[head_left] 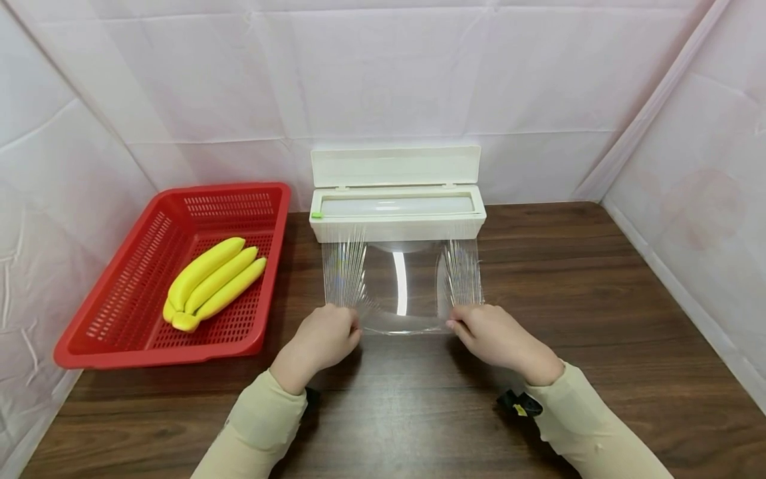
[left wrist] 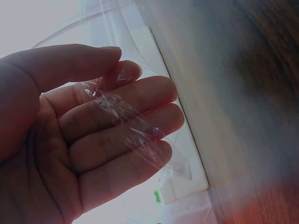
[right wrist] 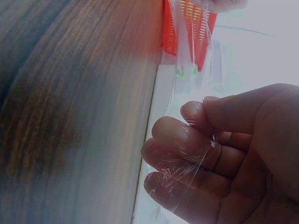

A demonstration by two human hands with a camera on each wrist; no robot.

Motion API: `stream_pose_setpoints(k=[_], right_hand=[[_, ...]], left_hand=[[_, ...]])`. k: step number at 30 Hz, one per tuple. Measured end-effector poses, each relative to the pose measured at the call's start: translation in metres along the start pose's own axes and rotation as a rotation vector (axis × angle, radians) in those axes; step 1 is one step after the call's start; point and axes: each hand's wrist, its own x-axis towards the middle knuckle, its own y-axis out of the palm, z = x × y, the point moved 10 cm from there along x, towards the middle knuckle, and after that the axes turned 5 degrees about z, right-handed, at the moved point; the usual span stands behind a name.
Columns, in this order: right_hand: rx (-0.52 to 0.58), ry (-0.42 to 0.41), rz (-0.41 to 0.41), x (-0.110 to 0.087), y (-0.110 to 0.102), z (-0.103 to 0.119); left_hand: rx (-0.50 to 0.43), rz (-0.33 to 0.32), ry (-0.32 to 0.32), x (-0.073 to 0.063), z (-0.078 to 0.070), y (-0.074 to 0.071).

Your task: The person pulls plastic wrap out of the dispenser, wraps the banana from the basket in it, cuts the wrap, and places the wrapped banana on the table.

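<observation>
A sheet of clear plastic wrap stretches from the white dispenser box toward me, gathered into creases along both sides. My left hand pinches its near left corner between thumb and index finger. At the near right corner my right hand pinches it the same way. In the left wrist view, crumpled film lies across the fingers. Film also clings to the fingers in the right wrist view. The box's lid stands raised, and the film roll shows inside.
On the left stands a red plastic basket with a bunch of yellow bananas in it. A small green slider sits at the box's left front edge. White cloth hangs behind and beside the dark wooden table.
</observation>
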Motion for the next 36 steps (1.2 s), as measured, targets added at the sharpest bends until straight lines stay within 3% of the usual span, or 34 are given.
stream_pose_setpoints(k=[36], right_hand=[[0.0, -0.018, 0.018, -0.004, 0.012, 0.0]], left_hand=[[0.028, -0.01, 0.027, -0.004, -0.005, 0.009]])
